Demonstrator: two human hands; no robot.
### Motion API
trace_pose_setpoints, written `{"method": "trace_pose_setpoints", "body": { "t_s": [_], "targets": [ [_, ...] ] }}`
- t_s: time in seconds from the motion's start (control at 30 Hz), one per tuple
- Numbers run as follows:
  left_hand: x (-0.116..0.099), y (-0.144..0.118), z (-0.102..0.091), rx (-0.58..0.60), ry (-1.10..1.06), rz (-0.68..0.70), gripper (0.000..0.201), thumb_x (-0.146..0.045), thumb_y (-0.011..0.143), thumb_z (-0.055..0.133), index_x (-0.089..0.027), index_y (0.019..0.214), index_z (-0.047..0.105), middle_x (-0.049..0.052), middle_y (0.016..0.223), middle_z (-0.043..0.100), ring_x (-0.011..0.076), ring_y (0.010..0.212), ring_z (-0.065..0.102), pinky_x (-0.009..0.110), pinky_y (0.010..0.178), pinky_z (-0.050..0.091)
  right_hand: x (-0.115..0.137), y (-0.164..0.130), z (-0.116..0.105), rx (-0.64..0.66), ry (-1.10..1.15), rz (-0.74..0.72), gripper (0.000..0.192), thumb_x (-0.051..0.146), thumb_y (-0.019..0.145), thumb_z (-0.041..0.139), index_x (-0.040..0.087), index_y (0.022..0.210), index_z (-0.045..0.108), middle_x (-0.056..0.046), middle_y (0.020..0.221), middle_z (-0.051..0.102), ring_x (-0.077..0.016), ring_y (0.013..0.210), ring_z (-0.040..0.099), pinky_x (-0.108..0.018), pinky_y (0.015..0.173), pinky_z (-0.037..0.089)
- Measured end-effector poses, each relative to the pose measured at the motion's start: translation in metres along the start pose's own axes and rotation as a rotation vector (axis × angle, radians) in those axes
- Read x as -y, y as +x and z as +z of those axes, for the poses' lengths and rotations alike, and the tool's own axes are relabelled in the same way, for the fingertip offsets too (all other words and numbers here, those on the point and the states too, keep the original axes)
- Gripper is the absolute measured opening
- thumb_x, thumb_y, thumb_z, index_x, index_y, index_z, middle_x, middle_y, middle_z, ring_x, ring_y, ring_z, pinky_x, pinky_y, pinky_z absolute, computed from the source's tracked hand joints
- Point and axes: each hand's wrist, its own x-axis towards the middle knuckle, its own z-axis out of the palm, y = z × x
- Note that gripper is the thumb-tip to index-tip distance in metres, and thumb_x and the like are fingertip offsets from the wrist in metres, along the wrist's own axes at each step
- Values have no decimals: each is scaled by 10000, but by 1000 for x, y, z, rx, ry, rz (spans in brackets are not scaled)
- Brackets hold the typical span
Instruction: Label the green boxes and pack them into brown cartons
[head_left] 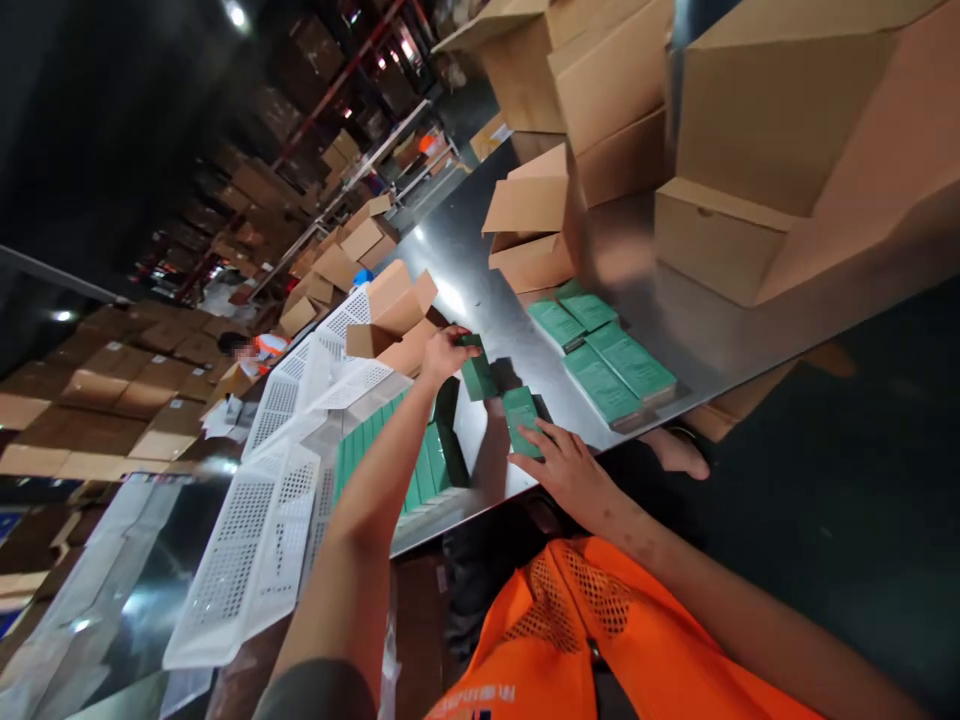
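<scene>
An orange mesh vest (622,630) is filling the nearest part of the scene, with both bare forearms reaching past it over a shiny metal table (712,345). The right hand (566,465) is holding its fingers spread, the tips touching the near end of a green box (520,412) that is lying by the table's near edge. To the left, a row of green boxes (426,465) is standing packed side by side, the left forearm partly hiding it. Left of that row, white perforated baskets (232,530) are stretching from near to far. A group of green boxes (622,358) is lying flat at the right, well apart from the row.

A little farther off, the left hand (446,352) is pinching the upper end of another green box (478,372), holding it upright between the row and the group; I cannot tell whether its base is touching the table. Just beyond this hand, a small open carton (405,335) is sitting beside the baskets. Past the group, another open carton (536,225) is standing, with larger open cartons (727,240) rising to its right. Far left, a co-worker (266,346) is appearing beside stacked cartons (112,370).
</scene>
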Motion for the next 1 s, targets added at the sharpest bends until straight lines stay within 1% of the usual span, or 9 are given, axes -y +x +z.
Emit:
{"method": "trace_pose_setpoints", "body": {
  "t_s": [0.1, 0.17, 0.23, 0.37, 0.47, 0.6, 0.67, 0.8, 1.0],
  "targets": [
    [23, -2, -21, 98, 154, 1, 323, -191, 554, 849, -180, 870, 781, 74, 899, 745, 319, 996, 683, 407, 924, 534, 10, 6, 18, -18, 190, 26, 367, 35, 923, 491, 250, 1168, 659, -103, 1394, 570, -283, 1296, 536, -462, 1017, 530],
    [39, -4, -24, 121, 223, 8, 316, -241, 583, 845, -183, 888, 788, 110, 1018, 746, 363, 1122, 646, 427, 992, 499, 18, 11, 28, 15, 323, 42, 322, 56, 952, 438, 218, 1152, 631, -133, 1424, 529, -234, 1192, 618, -416, 988, 557],
    [55, -5, -23, 140, 267, 20, 322, -290, 625, 830, -194, 930, 788, 125, 1137, 730, 369, 1219, 600, 412, 1040, 465, 28, 19, 36, 73, 421, 69, 285, 68, 959, 423, 194, 1136, 608, -164, 1438, 509, -213, 1120, 666, -380, 945, 582],
    [85, -6, -25, 212, 300, 5, 386, -388, 718, 771, -197, 1053, 772, 126, 1053, 757, 345, 1079, 681, 370, 929, 514, 49, 37, 45, 185, 482, 115, 205, 168, 918, 599, 187, 1122, 591, -179, 1437, 514, -285, 1232, 620, -442, 997, 560],
    [99, -10, -33, 216, 317, -16, 448, -463, 785, 710, -175, 1127, 746, 144, 1066, 756, 357, 1070, 686, 375, 897, 514, 58, 47, 50, 216, 461, 152, 358, 277, 830, 762, 199, 1126, 575, -186, 1436, 511, -322, 1262, 598, -467, 992, 559],
    [106, -19, -36, 204, 328, -17, 482, -547, 874, 592, -160, 1124, 733, 163, 1058, 756, 354, 1065, 687, 376, 882, 507, 54, 50, 54, 144, 470, 188, 134, 264, 901, 687, 217, 975, 585, -154, 1318, 621, -298, 1229, 628, -424, 938, 583],
    [107, -23, -33, 184, 331, -15, 491, -558, 895, 558, -168, 1147, 718, 164, 1081, 753, 350, 1078, 682, 382, 886, 503, 49, 49, 51, 129, 489, 180, 84, 249, 947, 622, 221, 1021, 595, -142, 1317, 637, -273, 1187, 657, -393, 905, 597],
    [109, -27, -26, 118, 329, -14, 467, -536, 923, 528, -233, 1258, 651, 116, 1213, 726, 318, 1160, 648, 380, 934, 485, 46, 43, 42, 163, 484, 130, 326, 235, 974, 580, 230, 1298, 552, -132, 1361, 622, -245, 1193, 656, -381, 968, 580],
    [115, -28, -23, 77, 336, 27, 460, -567, 933, 494, -218, 1158, 694, 116, 1188, 732, 322, 1131, 658, 396, 915, 497, 55, 45, 47, 182, 490, 145, 382, 194, 974, 561, 249, 1352, 549, -116, 1387, 609, -226, 1260, 615, -355, 1025, 553]
  ]
}}
